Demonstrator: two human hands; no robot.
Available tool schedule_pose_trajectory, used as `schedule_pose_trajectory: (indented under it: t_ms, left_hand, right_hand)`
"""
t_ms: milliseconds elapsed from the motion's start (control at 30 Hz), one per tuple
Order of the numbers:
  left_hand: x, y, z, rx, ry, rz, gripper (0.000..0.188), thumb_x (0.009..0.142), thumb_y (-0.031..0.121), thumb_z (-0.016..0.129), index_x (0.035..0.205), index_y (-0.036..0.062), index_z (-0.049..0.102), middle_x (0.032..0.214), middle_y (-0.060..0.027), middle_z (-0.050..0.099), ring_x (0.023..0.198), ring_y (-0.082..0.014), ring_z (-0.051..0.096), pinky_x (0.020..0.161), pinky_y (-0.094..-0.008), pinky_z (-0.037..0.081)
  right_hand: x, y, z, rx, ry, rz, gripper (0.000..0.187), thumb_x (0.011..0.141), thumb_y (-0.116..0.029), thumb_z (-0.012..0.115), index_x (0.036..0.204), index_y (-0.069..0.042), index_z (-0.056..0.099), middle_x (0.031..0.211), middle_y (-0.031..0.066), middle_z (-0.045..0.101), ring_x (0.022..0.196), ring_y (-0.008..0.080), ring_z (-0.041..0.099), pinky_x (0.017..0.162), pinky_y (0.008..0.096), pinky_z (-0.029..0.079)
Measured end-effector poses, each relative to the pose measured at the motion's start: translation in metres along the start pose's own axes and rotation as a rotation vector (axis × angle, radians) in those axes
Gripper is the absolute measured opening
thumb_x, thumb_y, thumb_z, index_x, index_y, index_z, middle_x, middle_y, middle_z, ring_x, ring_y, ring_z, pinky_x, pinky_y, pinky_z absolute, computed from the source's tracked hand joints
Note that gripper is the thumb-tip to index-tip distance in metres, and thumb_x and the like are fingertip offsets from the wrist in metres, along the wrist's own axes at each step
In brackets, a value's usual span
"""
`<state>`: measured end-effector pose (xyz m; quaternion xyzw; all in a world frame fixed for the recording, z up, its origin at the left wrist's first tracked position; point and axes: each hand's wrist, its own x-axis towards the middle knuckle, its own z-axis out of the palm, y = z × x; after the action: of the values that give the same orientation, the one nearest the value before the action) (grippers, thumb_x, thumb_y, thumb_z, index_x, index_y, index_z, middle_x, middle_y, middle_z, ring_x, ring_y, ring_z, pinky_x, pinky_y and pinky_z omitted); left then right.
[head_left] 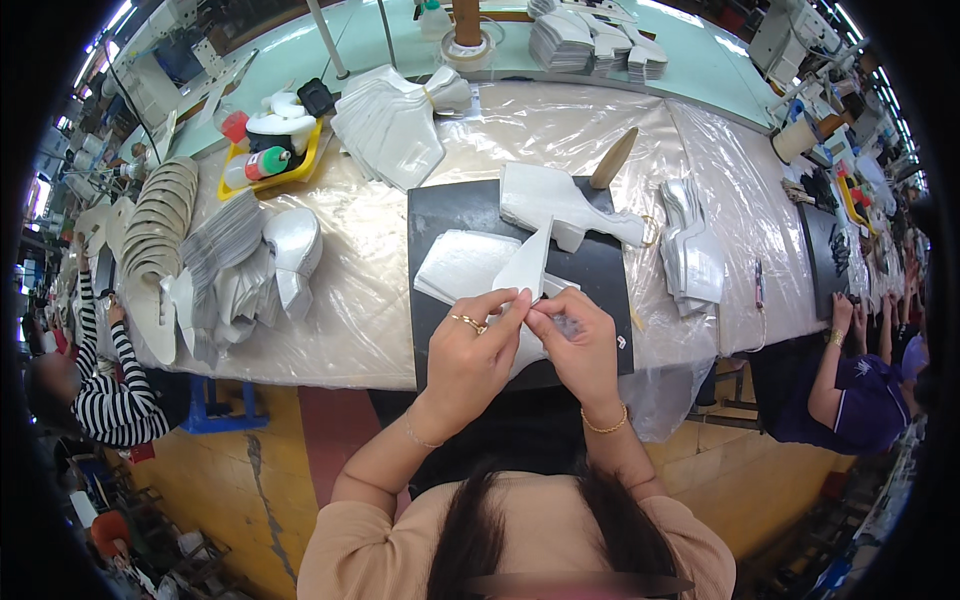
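Observation:
Over the black mat [450, 212], my left hand [470, 345] and my right hand [580, 345] meet, thumbs and fingertips pinched on a white, flat cut-out piece [526, 264]. It is folded and its tip points up and away from me. Part of it hides behind my fingers. Just beyond lies a white stack of pieces [462, 262] on the mat. Farther back, a silvery-white stack of shaped pieces [548, 200] lies with its narrow end to the right. A wooden, pointed tool [614, 158] stands at the mat's far edge.
Fanned pale pieces [390, 125] lie at the back. A yellow tray [316, 165] holds a green-capped bottle [266, 164]. Grey stacks [225, 250] stand left, another stack [692, 250] right, near a pen [759, 284]. Co-workers sit at both sides, one in a striped sleeve [125, 400].

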<state>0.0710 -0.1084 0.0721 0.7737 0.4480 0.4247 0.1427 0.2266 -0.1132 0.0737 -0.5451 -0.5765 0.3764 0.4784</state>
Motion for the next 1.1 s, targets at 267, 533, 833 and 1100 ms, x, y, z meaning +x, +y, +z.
schedule_pose_trajectory:
  t_ms: [267,533,833,1100]
  left_hand:
    - [-0.003,0.000,-0.007,-0.289,-0.070,-0.134,0.041,0.081,-0.007,0.067,0.118,0.0090,0.071,0.116,-0.0142,0.069,0.094,-0.0277,0.070,0.078,-0.0329,0.056]
    - [-0.009,0.000,-0.018,-0.518,-0.110,-0.203,0.032,0.086,-0.007,0.067,0.116,0.0026,0.071,0.117,-0.0141,0.069,0.104,-0.0211,0.068,0.087,-0.0290,0.055]
    - [-0.006,-0.006,-0.019,-1.007,-0.143,-0.562,0.032,0.089,0.007,0.072,0.119,-0.0030,0.065,0.104,-0.0058,0.064,0.092,-0.0141,0.065,0.077,-0.0266,0.058]
    - [-0.006,-0.010,-0.015,-0.825,-0.040,-0.571,0.019,0.091,-0.001,0.067,0.110,-0.0054,0.068,0.097,-0.0093,0.068,0.081,-0.0140,0.066,0.071,-0.0260,0.057]
  right_hand:
    - [0.000,-0.001,-0.008,0.236,-0.155,0.125,0.013,0.088,-0.010,0.070,0.085,0.001,0.064,0.080,0.0049,0.059,0.067,0.0117,0.057,0.061,0.0257,0.045]
    - [-0.003,-0.006,-0.010,0.520,-0.267,0.186,0.011,0.090,-0.009,0.067,0.085,0.001,0.064,0.084,0.0024,0.057,0.071,0.0078,0.056,0.062,0.0232,0.043]
    - [-0.008,-0.003,-0.005,0.183,-0.223,-0.183,0.003,0.084,-0.006,0.065,0.086,-0.004,0.065,0.101,0.0088,0.056,0.089,0.0207,0.056,0.085,0.0297,0.044]
    - [-0.007,0.010,-0.013,0.834,-0.039,0.082,0.005,0.096,-0.007,0.053,0.094,-0.002,0.051,0.097,0.0107,0.062,0.093,0.0184,0.064,0.093,0.0357,0.050]
